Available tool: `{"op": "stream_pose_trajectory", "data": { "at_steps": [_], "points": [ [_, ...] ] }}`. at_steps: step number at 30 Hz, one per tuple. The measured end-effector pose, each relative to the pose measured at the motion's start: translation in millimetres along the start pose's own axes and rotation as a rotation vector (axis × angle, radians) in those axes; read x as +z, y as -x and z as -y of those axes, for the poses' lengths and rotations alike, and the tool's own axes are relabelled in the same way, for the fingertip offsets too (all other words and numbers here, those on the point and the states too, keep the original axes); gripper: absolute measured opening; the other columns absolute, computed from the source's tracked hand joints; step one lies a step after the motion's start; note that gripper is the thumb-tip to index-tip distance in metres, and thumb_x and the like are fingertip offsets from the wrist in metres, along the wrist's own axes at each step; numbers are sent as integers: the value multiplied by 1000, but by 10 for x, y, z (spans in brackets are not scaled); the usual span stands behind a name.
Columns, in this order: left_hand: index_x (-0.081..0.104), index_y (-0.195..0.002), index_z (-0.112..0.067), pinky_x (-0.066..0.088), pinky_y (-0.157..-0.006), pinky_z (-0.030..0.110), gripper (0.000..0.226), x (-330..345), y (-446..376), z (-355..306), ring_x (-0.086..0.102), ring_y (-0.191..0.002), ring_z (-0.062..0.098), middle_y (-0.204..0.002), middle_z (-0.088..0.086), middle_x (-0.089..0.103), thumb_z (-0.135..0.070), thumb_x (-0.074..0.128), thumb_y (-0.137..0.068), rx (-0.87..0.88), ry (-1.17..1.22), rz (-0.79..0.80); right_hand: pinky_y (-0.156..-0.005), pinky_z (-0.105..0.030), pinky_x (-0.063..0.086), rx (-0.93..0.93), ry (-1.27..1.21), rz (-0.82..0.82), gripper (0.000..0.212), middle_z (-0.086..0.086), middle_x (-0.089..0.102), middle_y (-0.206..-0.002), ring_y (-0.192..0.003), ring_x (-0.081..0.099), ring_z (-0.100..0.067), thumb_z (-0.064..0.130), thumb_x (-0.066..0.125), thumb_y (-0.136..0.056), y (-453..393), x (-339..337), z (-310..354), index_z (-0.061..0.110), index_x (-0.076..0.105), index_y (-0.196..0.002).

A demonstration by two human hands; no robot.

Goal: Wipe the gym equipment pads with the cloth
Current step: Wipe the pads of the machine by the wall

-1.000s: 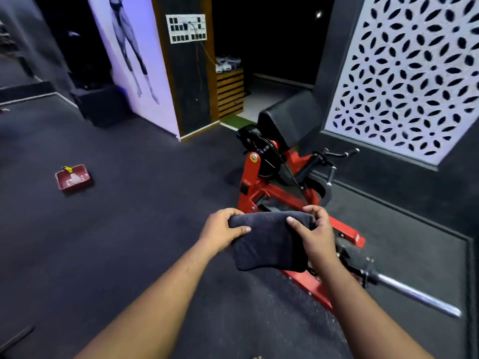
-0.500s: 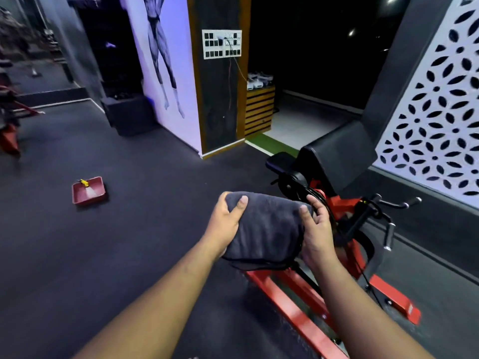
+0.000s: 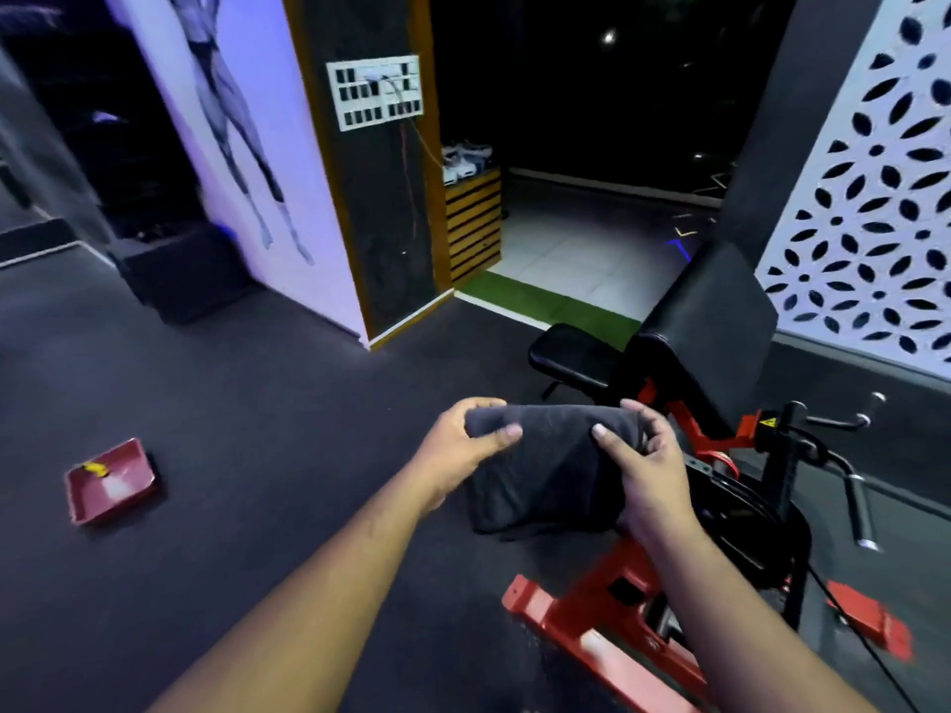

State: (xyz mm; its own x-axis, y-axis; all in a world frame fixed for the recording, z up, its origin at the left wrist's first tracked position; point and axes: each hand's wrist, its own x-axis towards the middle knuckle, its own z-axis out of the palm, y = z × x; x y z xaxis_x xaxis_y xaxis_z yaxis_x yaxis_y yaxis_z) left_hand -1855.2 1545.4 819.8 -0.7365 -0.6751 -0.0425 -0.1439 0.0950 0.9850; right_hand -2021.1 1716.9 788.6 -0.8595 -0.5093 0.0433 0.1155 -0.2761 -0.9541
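A folded dark grey cloth (image 3: 545,465) hangs in the air between both hands, above the floor and in front of a red-framed gym machine (image 3: 581,630). My left hand (image 3: 463,445) grips the cloth's upper left corner. My right hand (image 3: 643,465) holds its upper right edge. Behind the cloth the machine carries a small black seat pad (image 3: 571,355) and a large slanted black arm pad (image 3: 715,321). The cloth touches neither pad.
A red tray (image 3: 110,481) with a small yellow object lies on the dark floor at the left. Black handles (image 3: 844,455) stick out from the machine at the right. A perforated white wall panel (image 3: 875,187) and a pillar (image 3: 381,198) stand behind.
The view has moved closer to the machine and lifted, so the pads sit nearer. Both hands still hold the cloth, and the left thumb has shifted along its top edge.
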Motion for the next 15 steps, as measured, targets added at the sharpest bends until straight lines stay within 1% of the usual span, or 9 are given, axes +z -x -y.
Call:
{"op": "stream_pose_trajectory", "data": {
  "at_steps": [1, 2, 3, 5, 7, 9, 11, 13, 15],
  "points": [
    [73, -106, -28, 57, -88, 31, 34, -27, -177, 37, 70, -99, 7, -106, -5, 77, -35, 89, -77, 11, -79, 62, -85, -27, 56, -51, 32, -26, 52, 3, 75, -98, -91, 69, -11, -2, 81, -80, -166, 34, 10, 11, 59, -125],
    [75, -102, -26, 57, -85, 33, 30, -6, -444, 66, 71, -94, 7, -101, -4, 78, -31, 90, -77, 34, -151, 110, -82, -23, 56, -99, 71, -57, 52, 5, 74, -92, -87, 68, -8, -5, 80, -80, -396, 38, -4, 11, 58, -124],
    [76, -98, -25, 58, -83, 34, 26, 22, -655, 76, 71, -90, 6, -97, -4, 78, -28, 90, -77, 62, -211, 126, -80, -22, 57, -134, 110, -87, 52, 5, 73, -89, -84, 68, -7, -6, 81, -80, -594, 43, -19, 12, 57, -123],
    [76, -95, -25, 58, -82, 35, 19, 152, -1131, 57, 72, -87, 6, -93, -7, 78, -27, 88, -80, 106, -251, 112, -81, -24, 57, -187, 183, -146, 53, -2, 71, -96, -86, 67, -11, 0, 85, -79, -1034, 4, -62, 14, 58, -122],
    [76, -95, -27, 59, -83, 35, 17, 330, -1619, -24, 73, -89, 8, -93, -9, 78, -30, 85, -81, 122, -258, 98, -85, -26, 55, -213, 270, -219, 54, -7, 70, -105, -92, 66, -13, 9, 88, -78, -1479, -77, -121, 17, 59, -122],
    [76, -95, -29, 59, -83, 33, 18, 534, -2123, -113, 73, -91, 7, -94, -12, 77, -35, 82, -80, 166, -309, 123, -89, -27, 54, -189, 345, -286, 51, -2, 70, -108, -98, 66, -12, 16, 88, -79, -1893, -205, -209, 19, 60, -121],
    [75, -100, -29, 57, -83, 26, 19, 676, -2459, -222, 70, -92, 1, -96, -15, 76, -37, 81, -83, 211, -391, 153, -92, -27, 53, -120, 394, -295, 45, 6, 68, -108, -102, 65, -12, 20, 86, -82, -2170, -299, -247, 19, 61, -120],
    [75, -103, -29, 55, -82, 23, 20, 891, -2870, -252, 68, -92, -4, -97, -17, 75, -37, 79, -86, 213, -449, 204, -94, -31, 52, -63, 461, -340, 42, 6, 67, -109, -105, 65, -19, 24, 85, -83, -2504, -468, -292, 20, 61, -118],
    [75, -102, -28, 55, -82, 24, 19, 1107, -3190, -238, 68, -90, -3, -95, -17, 75, -37, 79, -86, 199, -472, 257, -95, -34, 50, -61, 556, -392, 41, 7, 65, -110, -105, 63, -20, 27, 85, -83, -2741, -628, -265, 24, 59, -115]
  ]
}}
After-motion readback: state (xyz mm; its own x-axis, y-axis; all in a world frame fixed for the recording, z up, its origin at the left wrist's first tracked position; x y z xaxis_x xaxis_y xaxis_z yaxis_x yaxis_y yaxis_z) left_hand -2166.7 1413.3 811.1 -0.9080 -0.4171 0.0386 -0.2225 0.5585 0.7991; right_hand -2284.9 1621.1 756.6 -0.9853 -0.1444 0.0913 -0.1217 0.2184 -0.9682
